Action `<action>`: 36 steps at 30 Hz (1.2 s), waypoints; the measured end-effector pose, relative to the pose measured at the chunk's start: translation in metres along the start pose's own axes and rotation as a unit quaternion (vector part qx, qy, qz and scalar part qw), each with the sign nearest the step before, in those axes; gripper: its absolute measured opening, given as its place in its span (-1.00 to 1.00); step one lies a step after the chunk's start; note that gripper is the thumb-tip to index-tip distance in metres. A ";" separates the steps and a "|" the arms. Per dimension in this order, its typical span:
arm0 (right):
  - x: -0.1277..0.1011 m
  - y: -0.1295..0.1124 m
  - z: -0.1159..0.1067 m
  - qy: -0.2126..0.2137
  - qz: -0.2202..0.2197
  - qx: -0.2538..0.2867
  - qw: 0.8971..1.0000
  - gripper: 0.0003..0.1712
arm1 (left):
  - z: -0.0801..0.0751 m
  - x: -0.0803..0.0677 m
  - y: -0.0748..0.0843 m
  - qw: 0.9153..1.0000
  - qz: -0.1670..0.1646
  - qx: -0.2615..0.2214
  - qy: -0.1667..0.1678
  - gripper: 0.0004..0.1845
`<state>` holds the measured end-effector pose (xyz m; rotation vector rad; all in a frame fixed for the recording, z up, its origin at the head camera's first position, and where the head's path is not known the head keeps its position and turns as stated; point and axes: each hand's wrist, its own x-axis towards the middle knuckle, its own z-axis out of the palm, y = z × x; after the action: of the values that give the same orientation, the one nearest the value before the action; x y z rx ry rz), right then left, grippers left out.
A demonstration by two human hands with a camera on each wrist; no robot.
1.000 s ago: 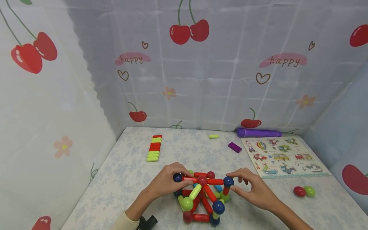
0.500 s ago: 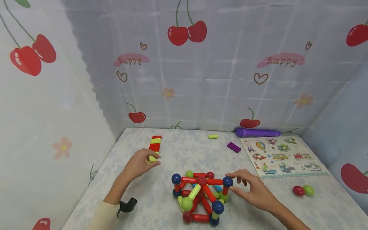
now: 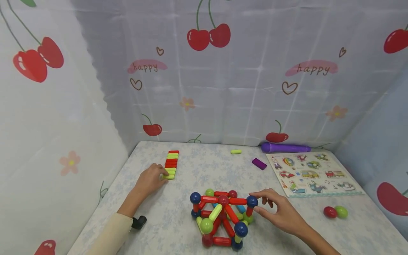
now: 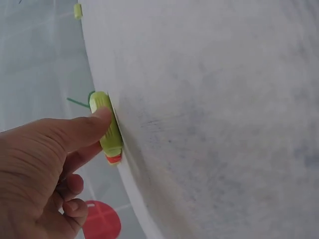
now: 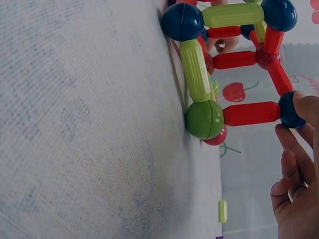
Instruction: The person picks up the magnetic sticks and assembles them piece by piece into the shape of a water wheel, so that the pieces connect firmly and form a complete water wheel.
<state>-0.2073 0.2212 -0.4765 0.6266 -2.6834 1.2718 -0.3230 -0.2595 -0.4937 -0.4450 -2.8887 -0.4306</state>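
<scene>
I'm seeing the left hand (image 3: 149, 180) lying at the near end of the row of glossy red and lime-green plastic sticks (image 3: 171, 163), which is sitting on the counter (image 3: 178, 230) towards the back left. In the left wrist view the thumb is pressing on the nearest rounded lime-green stick (image 4: 107, 124) w/ the other fingers curling under; a red stick is peeking out just behind it.

The right hand (image 3: 280, 212) is touching the frame of smooth plastic rods and balls (image 3: 221, 219), which is standing at the front centre of the counter. Index tip and thumb are pinching the dark blue ball (image 3: 252, 201) at the upper right corner; the other fingers are hanging loosely bent. The frame is made of red and lime rods joined by blue, green and red spheres. The counter cloth is looking pale, w/ a faint blue floral print and a fine weave.

Vs. half a sec ago: the left hand is now lower and flatter against the row's end, after hovering above it; a full sec ago it was gripping the frame's left side. The right hand is staying put on the blue ball.

Hard to make out: the left fingertips are hiding behind the sticks in the head view, so I can't tell if the stick is lifting. The frame's far side is blocked by its own rods. The right forearm is running off the bottom edge.
</scene>
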 end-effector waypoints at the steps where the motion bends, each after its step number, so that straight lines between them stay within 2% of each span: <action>1: 0.000 0.000 0.000 0.000 0.000 0.002 1.000 -0.56 | 0.000 0.000 -0.001 1.000 -0.003 -0.004 -0.005 -0.77; 5: 0.000 0.001 0.001 -0.001 0.003 0.005 1.000 -0.56 | 0.000 0.000 0.000 0.999 -0.003 -0.009 -0.031 -0.76; 8: 0.000 0.001 0.001 -0.001 0.004 0.006 1.000 -0.56 | -0.001 -0.003 0.004 0.999 0.028 -0.005 -0.036 -0.75; 11: -0.001 0.001 0.001 0.000 0.004 0.006 1.000 -0.55 | -0.007 -0.008 0.016 0.997 0.069 -0.038 -0.012 -0.71; 13: -0.001 0.002 0.001 0.000 0.004 0.005 1.000 -0.55 | -0.015 -0.013 0.028 0.991 0.103 -0.082 0.019 -0.69; 15: -0.002 0.002 0.001 -0.001 0.005 0.006 1.000 -0.55 | -0.026 -0.018 0.043 0.979 0.150 -0.128 0.050 -0.65; 18: -0.001 0.003 0.000 -0.002 0.006 0.006 1.000 -0.55 | -0.042 -0.027 0.067 0.950 0.247 -0.172 0.081 -0.61; 22: 0.000 0.003 0.000 -0.003 0.005 0.007 1.000 -0.55 | -0.052 -0.040 0.094 0.909 0.360 -0.192 0.087 -0.57; 25: 0.000 0.003 0.001 -0.002 0.006 0.008 1.000 -0.55 | -0.050 -0.047 0.106 0.891 0.405 -0.190 0.077 -0.59; 28: 0.000 0.003 0.001 -0.002 0.007 0.008 1.000 -0.55 | -0.043 -0.053 0.112 0.885 0.426 -0.177 0.065 -0.62; 36: 0.000 0.002 0.001 -0.002 0.008 0.012 1.000 -0.56 | -0.035 -0.059 0.113 0.892 0.419 -0.159 0.067 -0.59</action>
<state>-0.2085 0.2213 -0.4787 0.6122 -2.6858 1.3109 -0.2272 -0.1830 -0.4454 -1.5396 -2.1868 -0.7176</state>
